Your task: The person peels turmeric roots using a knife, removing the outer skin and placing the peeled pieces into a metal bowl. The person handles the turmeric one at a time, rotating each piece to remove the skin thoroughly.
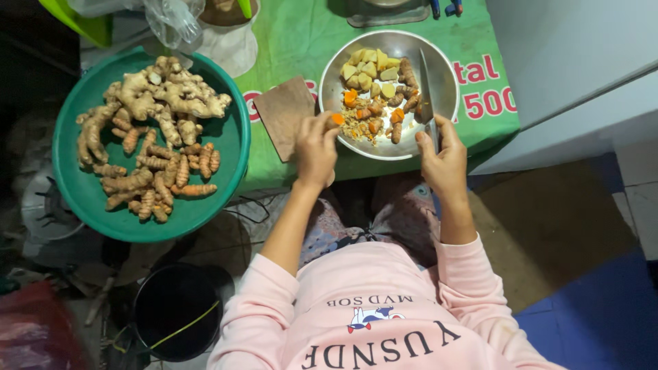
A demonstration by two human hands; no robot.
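My left hand [316, 149] pinches a small orange piece of turmeric [336, 118] at the near rim of a round steel bowl [445, 75]. My right hand [443, 159] grips the handle of a knife [425, 85], whose blade lies over the bowl's right side. Inside the bowl are cut orange turmeric pieces [373, 113], pale yellow ginger chunks [370, 68] and peelings. A brown cutting board [284, 113] lies just left of the bowl on the green cloth [291, 34].
A large green basin [236, 147] at the left holds several whole turmeric and ginger roots [154, 130]. A clear plastic bag [175, 20] lies behind it. A black bucket [178, 308] stands on the floor below. A white cabinet [569, 62] is at the right.
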